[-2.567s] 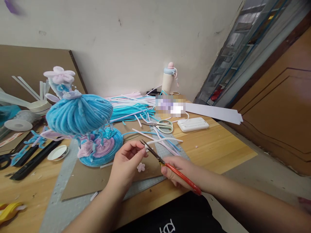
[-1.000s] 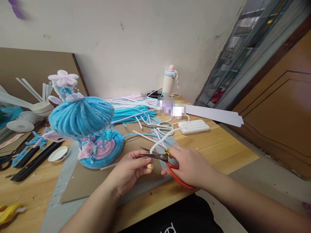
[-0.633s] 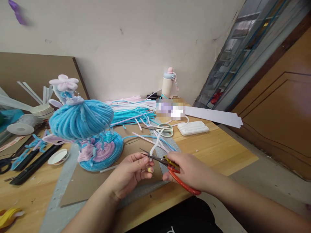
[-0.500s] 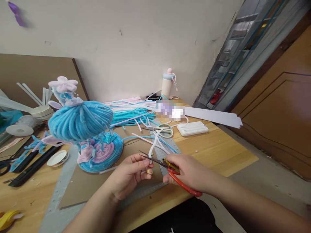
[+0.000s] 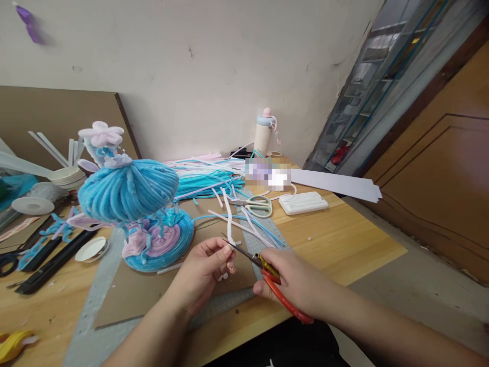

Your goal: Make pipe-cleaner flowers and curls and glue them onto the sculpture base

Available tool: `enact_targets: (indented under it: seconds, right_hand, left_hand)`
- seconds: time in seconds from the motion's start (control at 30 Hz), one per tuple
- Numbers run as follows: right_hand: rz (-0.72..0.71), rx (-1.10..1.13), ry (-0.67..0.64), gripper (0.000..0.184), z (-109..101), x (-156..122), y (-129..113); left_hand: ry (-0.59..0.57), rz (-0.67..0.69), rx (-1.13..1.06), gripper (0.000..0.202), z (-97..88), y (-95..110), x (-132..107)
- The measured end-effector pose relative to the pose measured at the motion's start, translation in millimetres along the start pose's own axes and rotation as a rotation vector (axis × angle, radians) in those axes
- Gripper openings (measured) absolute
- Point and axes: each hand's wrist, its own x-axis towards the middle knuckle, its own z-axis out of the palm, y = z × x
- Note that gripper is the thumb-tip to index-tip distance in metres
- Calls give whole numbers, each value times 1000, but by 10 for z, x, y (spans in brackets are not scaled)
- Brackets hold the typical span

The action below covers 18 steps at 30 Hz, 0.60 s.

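My left hand pinches the near end of a white pipe cleaner, which stands up away from the fingers. My right hand is wrapped round red-handled scissors. Their dark blades point left and lie at the pipe cleaner, right by my left fingertips. A small white bit shows below the left fingers, over the brown board. Left of the hands stands a fuzzy figure with a blue skirt and a pink flower on top, on a round blue and pink base.
Blue, pink and white pipe cleaners lie in bundles behind the board. Pale green scissors, a white flat device and a bottle are to the right. Left are a tape roll and black tools.
The white pipe cleaner has swung from leaning right to leaning slightly left. My left hand and the scissors have shifted a little left, and the scissor blades look closer together.
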Motion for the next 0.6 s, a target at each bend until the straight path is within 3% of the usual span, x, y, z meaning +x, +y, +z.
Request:
enact_targets:
  seconds: [0.33,0.6]
  right_hand:
    - [-76,-38,-6,42,-7,25,-49]
    - [-122,-173,61,47,32,50,-91]
  left_hand:
    - [-68,-18,-2,20,28,4,-16]
    - [-101,-67,-55,19,30,33,-21]
